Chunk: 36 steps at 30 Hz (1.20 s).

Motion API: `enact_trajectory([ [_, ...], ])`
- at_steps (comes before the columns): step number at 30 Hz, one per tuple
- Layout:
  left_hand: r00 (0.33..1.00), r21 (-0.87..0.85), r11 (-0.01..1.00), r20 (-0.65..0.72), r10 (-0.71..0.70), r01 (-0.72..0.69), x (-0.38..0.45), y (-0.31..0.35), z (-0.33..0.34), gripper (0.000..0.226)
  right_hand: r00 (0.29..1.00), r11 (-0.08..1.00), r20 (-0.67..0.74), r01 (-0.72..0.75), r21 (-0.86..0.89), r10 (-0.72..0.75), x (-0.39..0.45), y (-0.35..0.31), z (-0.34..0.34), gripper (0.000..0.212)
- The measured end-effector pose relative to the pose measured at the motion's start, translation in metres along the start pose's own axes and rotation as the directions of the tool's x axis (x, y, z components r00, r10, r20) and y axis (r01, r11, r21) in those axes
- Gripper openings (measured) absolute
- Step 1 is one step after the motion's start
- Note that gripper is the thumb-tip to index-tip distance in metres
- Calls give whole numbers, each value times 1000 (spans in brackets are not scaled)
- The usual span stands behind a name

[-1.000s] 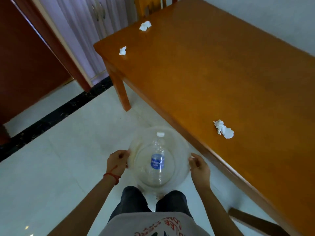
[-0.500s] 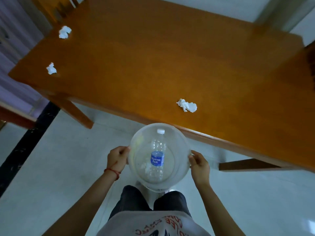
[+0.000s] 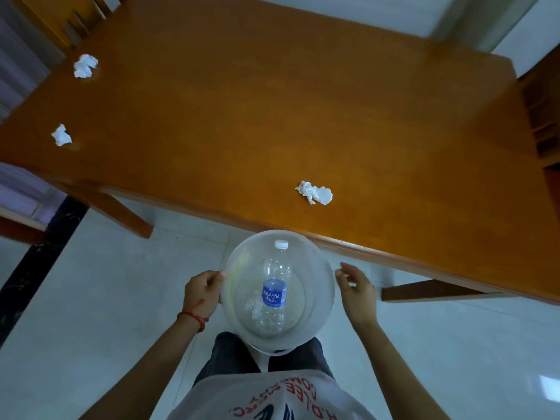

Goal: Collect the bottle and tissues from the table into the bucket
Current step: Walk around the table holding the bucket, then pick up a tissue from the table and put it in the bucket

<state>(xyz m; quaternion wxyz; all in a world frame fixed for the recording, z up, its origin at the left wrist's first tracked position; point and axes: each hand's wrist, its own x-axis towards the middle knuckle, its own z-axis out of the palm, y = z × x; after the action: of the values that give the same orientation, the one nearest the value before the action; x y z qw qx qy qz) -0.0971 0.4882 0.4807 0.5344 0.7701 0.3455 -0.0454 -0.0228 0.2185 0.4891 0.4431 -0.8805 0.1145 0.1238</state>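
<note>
A clear plastic bucket (image 3: 318, 268) hangs in front of my body, just below the near edge of the wooden table (image 3: 303, 101). Inside it lies a clear bottle (image 3: 275, 286) with a blue label and white cap, beside a small white tissue (image 3: 253, 307). My left hand (image 3: 203, 289) grips the bucket's left rim. My right hand (image 3: 357, 286) hovers just off the right rim, fingers apart, holding nothing. A crumpled tissue (image 3: 315, 193) lies on the table close to the near edge. Two more tissues rest at the far left, one (image 3: 61, 135) nearer and one (image 3: 85, 65) farther.
A wooden chair back (image 3: 75, 22) stands at the table's far left corner. Another piece of wooden furniture (image 3: 542, 116) sits at the right end. A table leg (image 3: 121, 213) slants down on the left, a wooden rail (image 3: 430, 291) on the right. Pale floor tiles surround me.
My view has swung to face the table's long edge. My right hand has let go of the bucket's rim and opened. The left hand keeps its grip.
</note>
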Motion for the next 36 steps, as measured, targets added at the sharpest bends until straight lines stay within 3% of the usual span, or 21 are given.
enact_trajectory([
  [7, 1000, 36, 999, -13, -14, 14, -1, -1, 3, 24, 989, 989, -62, 133, -70, -138, 73, -64, 6, 40],
  [13, 999, 58, 998, -34, -11, 13, 0, -3, 4, 26, 966, 946, -23, 247, -208, -258, 126, -89, 31, 48],
  [17, 999, 67, 998, -51, -10, 13, -2, -3, 6, 24, 953, 896, 85, 303, -325, -291, 145, -88, 44, 55],
  [21, 996, 58, 998, -85, -15, 20, -4, -4, 8, 23, 942, 857, 88, 331, -396, -324, 157, -83, 47, 47],
  [27, 997, 21, 999, -75, -36, 37, -9, -3, 10, 37, 943, 898, 65, 332, -289, -327, 151, -84, 51, 33],
  [36, 996, 58, 998, -93, -15, 21, -13, -2, 13, 33, 934, 937, 96, 349, -18, -345, 81, -83, 37, 30],
])
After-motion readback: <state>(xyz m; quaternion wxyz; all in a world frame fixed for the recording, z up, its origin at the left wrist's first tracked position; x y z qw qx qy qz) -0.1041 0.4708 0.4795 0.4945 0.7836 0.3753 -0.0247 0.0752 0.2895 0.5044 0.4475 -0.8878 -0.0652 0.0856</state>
